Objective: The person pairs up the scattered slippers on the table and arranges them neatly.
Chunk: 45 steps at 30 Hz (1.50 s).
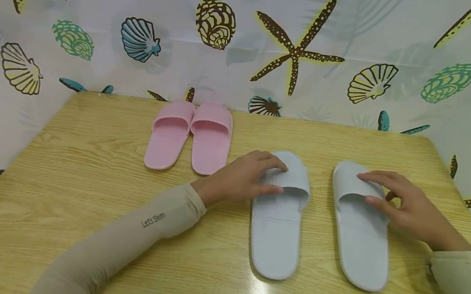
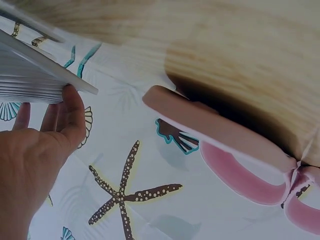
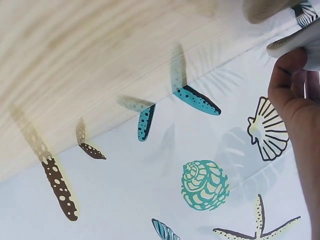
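Observation:
Two pale grey-white slippers lie side by side in the head view, toes pointing away. My left hand [image 1: 249, 176] grips the left white slipper [image 1: 274, 243] at its ribbed strap, thumb near the strap's opening. On the right white slipper [image 1: 362, 253], my right hand [image 1: 408, 206] holds the strap from the right side, fingers bent. The left wrist view has the left hand [image 2: 42, 145] with fingertips at the slipper's edge, and its toe seems raised off the table. In the right wrist view, the right hand [image 3: 295, 90] pinches the slipper's edge [image 3: 287, 45]; most of that slipper is out of frame.
A pair of pink slippers [image 1: 168, 142] stands at the back of the wood-grain table [image 1: 92, 172], left of the left hand. Behind and beside the table hangs a white cloth [image 1: 236, 77] printed with shells and starfish.

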Tool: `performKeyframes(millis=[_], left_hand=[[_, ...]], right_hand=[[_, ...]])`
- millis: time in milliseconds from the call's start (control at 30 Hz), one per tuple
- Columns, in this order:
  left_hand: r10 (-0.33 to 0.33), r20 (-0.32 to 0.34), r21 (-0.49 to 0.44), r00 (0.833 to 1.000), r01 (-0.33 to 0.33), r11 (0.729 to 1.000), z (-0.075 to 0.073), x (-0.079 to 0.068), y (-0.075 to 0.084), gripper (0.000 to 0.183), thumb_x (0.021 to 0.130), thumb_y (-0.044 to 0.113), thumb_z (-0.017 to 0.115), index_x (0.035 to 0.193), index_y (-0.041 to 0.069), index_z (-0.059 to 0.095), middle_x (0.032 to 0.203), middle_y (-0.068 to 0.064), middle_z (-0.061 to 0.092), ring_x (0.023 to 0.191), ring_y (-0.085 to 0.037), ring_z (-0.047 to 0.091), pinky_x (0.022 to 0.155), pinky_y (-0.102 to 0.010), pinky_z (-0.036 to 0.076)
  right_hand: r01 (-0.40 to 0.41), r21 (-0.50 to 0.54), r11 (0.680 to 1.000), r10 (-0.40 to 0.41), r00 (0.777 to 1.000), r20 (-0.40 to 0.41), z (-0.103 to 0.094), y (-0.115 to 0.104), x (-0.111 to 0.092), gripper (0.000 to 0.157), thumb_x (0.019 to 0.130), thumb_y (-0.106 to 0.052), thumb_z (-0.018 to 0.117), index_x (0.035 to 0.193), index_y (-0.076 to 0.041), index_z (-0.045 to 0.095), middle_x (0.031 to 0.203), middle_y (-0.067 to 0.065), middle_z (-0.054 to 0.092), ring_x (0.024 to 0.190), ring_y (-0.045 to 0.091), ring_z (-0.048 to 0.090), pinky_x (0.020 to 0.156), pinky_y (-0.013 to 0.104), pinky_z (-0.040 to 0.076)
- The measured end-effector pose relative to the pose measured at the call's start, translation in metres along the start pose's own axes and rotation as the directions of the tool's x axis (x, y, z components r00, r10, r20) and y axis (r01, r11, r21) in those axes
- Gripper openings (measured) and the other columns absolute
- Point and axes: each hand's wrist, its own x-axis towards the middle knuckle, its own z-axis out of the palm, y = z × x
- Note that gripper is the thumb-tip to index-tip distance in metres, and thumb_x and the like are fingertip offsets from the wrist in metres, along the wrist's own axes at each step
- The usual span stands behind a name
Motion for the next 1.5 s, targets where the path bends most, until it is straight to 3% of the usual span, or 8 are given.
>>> performKeyframes(millis=[667,933,1500], left_hand=[[-0.019,-0.034,0.039,0.999,0.021,0.999,-0.006,-0.018,-0.016,0.044,0.094,0.043,0.067,0.131,0.022,0.06,0.139,-0.003,0.057,0.134,-0.021,0.05,0.113,-0.039,0.043],[0.013,-0.075,0.022,0.997,-0.011,1.0,-0.01,-0.03,-0.023,0.043,0.092,0.041,0.07,0.129,0.02,0.061,0.136,-0.003,0.058,0.131,-0.02,0.052,0.112,-0.037,0.043],[-0.005,-0.11,-0.025,0.994,0.002,1.0,-0.016,-0.04,-0.029,0.041,0.092,0.039,0.071,0.127,0.02,0.061,0.134,-0.003,0.06,0.13,-0.019,0.053,0.113,-0.038,0.042]], right_hand=[[0.047,0.022,0.999,-0.048,0.999,0.024,0.018,-0.025,0.023,0.053,0.089,-0.013,0.075,0.137,-0.03,0.06,0.136,-0.002,0.057,0.117,-0.012,0.044,0.076,0.011,0.045],[0.08,0.04,0.996,-0.081,0.996,0.025,0.026,-0.037,0.034,0.052,0.089,-0.014,0.075,0.136,-0.029,0.06,0.136,-0.001,0.058,0.118,-0.011,0.045,0.075,0.014,0.047],[0.118,0.045,0.992,-0.119,0.992,0.038,0.046,-0.065,0.06,0.05,0.091,-0.021,0.074,0.138,-0.031,0.059,0.135,-0.001,0.058,0.117,0.007,0.051,0.078,0.023,0.049]])
